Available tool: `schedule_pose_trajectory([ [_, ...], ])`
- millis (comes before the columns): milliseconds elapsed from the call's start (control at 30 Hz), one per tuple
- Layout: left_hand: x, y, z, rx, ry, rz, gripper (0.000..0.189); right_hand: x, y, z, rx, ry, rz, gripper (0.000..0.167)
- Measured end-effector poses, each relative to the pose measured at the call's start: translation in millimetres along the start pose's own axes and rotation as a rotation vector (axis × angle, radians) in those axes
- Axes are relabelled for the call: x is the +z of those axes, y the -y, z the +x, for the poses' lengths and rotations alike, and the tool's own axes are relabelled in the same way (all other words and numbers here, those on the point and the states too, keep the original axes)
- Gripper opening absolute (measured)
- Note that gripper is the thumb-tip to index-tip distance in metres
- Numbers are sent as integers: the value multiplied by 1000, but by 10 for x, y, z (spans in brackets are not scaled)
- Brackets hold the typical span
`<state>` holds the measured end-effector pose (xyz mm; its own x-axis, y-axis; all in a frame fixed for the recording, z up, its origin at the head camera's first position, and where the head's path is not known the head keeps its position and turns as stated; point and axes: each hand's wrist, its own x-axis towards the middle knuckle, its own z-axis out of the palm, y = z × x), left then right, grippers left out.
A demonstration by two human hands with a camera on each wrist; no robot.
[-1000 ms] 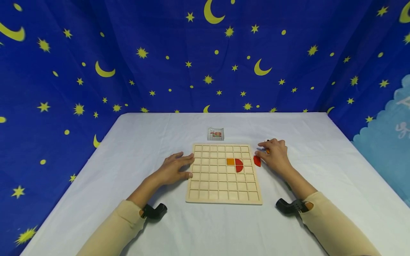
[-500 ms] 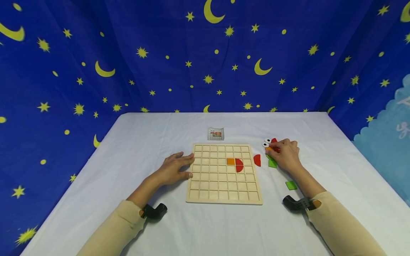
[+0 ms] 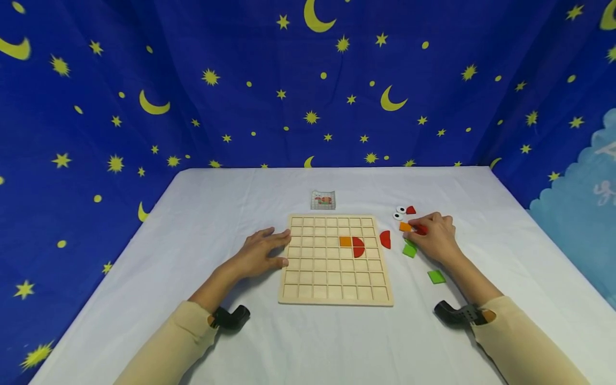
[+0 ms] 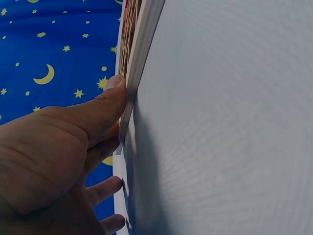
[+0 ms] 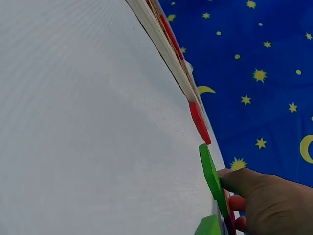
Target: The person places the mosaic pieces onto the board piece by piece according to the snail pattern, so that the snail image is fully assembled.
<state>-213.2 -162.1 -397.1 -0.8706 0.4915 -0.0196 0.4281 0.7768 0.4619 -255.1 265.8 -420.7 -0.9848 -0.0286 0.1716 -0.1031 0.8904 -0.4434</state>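
Note:
A wooden grid board (image 3: 308, 278) lies mid-table, with an orange square tile (image 3: 345, 241) and two red quarter-round tiles (image 3: 358, 246) set in its cells. My left hand (image 3: 260, 254) rests at the board's left edge, fingers spread, thumb and index fingertip touching the rim. Right of the board, my right hand (image 3: 437, 238) pinches a red tile (image 3: 421, 230) between thumb and fingers, partly hidden by them. Close by its fingertips are an orange tile (image 3: 405, 226) and green tiles (image 3: 409, 249). The right wrist view shows the thumb beside a green tile (image 5: 211, 172).
A small picture card (image 3: 323, 200) lies behind the board. Two eye discs (image 3: 400, 210) and a red tile (image 3: 410, 210) lie beyond the right hand. Another red tile (image 3: 385, 239) sits against the board's right side. One green tile (image 3: 436, 276) lies nearer the front.
My right hand has moved right, away from the board's edge, uncovering the eye discs, orange and green tiles. The red tile at its fingers has shifted slightly right. My left hand stays put.

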Motion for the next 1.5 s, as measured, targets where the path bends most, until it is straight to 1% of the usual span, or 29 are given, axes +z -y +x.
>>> schedule_pose_trajectory([
  [200,6,-1,-4,3,-1,-6,62,1,13,17,-3,-4,5,41],
  [500,-2,-9,-3,0,-1,-12,62,-16,49,69,4,15,4,35],
  [700,4,-3,-4,-4,-3,-13,62,-4,47,80,-16,-3,9,32],
  [900,9,3,-3,-6,-5,-11,63,25,23,60,-79,-54,33,30],
  [1033,-1,0,-5,-2,-4,-13,62,22,95,24,-123,-63,85,28],
  [1133,-7,-4,-4,-3,-6,-9,62,26,206,-19,-185,-60,126,27],
  [1233,-9,-5,1,-5,-7,-8,62,48,352,-74,-261,-53,145,25],
  [1367,-5,-3,1,-7,-5,-10,62,93,563,-165,-342,-33,164,25],
  [1500,1,-2,2,-6,-6,-12,62,155,731,-237,-391,-8,178,26],
])
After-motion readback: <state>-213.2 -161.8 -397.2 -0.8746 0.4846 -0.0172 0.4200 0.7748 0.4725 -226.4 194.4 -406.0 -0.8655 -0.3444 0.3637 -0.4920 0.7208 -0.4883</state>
